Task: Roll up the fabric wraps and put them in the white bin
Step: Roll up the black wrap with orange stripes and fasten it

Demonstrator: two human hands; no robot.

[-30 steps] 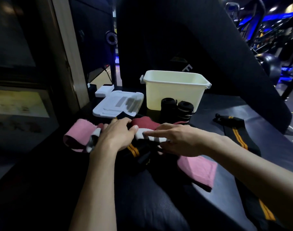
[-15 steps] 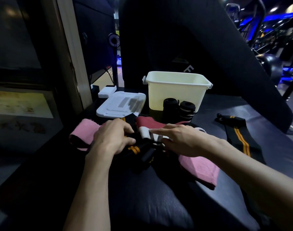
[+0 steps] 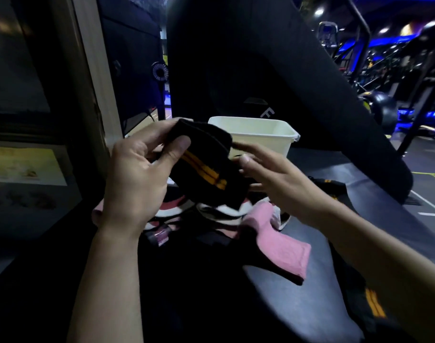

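A black fabric wrap with orange stripes is lifted in front of me, above the pile. My left hand grips its upper left end, thumb on the front. My right hand touches the wrap's right edge with its fingers extended. Behind the wrap stands the white bin, partly hidden by it. Below lie a pink wrap and a red, white and black wrap on the dark padded surface. Another black wrap with orange stripes trails along the right side.
A large black padded panel rises behind the bin. A beige post stands at the left. Gym machines with blue lights fill the far right. The padded surface drops off at its left and right edges.
Both hands have risen from the pile. The black orange-striped wrap, which lay on the surface, is now held up in front of the bin.
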